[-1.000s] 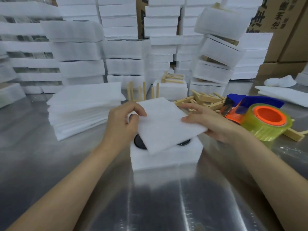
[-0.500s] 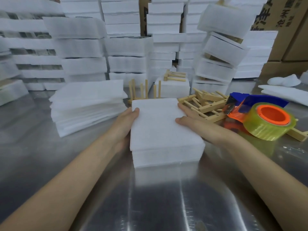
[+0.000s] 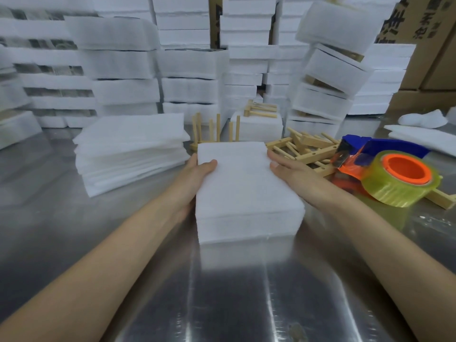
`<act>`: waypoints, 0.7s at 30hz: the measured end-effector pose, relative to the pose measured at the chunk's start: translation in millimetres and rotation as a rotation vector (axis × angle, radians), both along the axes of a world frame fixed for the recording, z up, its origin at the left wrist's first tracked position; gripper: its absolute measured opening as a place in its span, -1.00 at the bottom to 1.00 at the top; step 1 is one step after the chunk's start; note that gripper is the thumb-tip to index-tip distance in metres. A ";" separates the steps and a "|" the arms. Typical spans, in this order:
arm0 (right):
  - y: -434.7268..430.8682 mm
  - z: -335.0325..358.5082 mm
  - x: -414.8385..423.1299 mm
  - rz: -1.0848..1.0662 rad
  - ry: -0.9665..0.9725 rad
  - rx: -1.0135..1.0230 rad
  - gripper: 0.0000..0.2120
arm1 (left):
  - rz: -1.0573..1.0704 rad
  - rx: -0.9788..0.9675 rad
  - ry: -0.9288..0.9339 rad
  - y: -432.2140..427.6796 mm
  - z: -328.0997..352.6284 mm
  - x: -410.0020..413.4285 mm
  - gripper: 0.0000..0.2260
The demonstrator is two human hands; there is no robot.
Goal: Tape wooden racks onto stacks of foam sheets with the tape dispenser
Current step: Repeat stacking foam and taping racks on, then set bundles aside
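A bare metal table [image 3: 222, 292] fills the lower frame, and two bare forearms reach up from the bottom corners. In the centre sits one squared-up stack of foam sheets [image 3: 246, 191]. The left hand [image 3: 195, 174] lies flat against its left side with the thumb on the top sheet. The right hand [image 3: 288, 169] presses the right side, fingers straight, thumb at the top edge. Neither hand curls round anything.

Right of centre lies one tape dispenser [image 3: 392, 146] with a blue handle and an orange body. It carries a single roll of yellowish clear tape [image 3: 399, 188] on an orange hub. It is near the right hand but not touching it.

Left of centre rests one looser, wider pile of foam sheets [image 3: 130, 149]. Between the right hand and the dispenser lies a heap of wooden racks [image 3: 311, 149], too tangled to count. Just behind the stack, one wooden rack [image 3: 214, 132] stands with about six pegs upright.

Beyond it, one foam block [image 3: 256, 129] bears a rack [image 3: 261, 111] lying on top. The upper frame is walled with many white foam bundles [image 3: 187, 70], in several leaning columns. Brown cardboard boxes [image 3: 431, 58] fill the upper right corner.
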State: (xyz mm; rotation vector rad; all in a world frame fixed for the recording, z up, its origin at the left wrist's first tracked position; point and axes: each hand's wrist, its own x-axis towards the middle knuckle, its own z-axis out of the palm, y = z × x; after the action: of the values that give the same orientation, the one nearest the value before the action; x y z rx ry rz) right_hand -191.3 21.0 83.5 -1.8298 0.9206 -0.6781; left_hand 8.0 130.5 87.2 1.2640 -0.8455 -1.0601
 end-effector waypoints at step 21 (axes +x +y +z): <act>-35.4 -17.7 -19.8 -0.373 0.686 -0.621 -0.68 | -0.016 0.115 -0.272 -7.7 4.4 7.1 -0.36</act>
State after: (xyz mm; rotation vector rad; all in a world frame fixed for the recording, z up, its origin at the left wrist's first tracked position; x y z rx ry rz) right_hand -211.2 -14.4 65.8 -2.5485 1.6670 -0.6018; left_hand 15.1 122.9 91.6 1.5244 -1.0124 -0.9732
